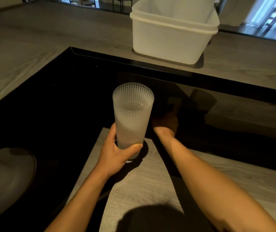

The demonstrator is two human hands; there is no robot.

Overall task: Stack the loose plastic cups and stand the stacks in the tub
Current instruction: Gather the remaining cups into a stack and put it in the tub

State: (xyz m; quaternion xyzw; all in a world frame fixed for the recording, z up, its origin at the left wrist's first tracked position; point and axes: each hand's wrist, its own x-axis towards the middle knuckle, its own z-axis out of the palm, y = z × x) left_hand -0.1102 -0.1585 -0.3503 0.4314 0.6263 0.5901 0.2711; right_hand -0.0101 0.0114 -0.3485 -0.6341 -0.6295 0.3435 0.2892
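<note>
Your white tub (167, 39) sits on the wooden counter (33, 39), at one o'clock from the cups.
Your left hand (117, 154) wraps its fingers round the base of the upright cup stack (132, 118). At its three o'clock your right hand (166, 122) is in shadow, and its fingers cannot be made out.

Bare forearms (200, 174), bare hands (117, 154)

Grey wood-grain counter (33, 39) ran along left and back, wrapping dark glossy surface (58, 106). Lower wood-grain ledge (150, 181) jutted out nearest. Round grey seat (8, 181) sat low left. Bright window (267, 17) far right; thin black legs (120, 4) beyond counter.
</note>
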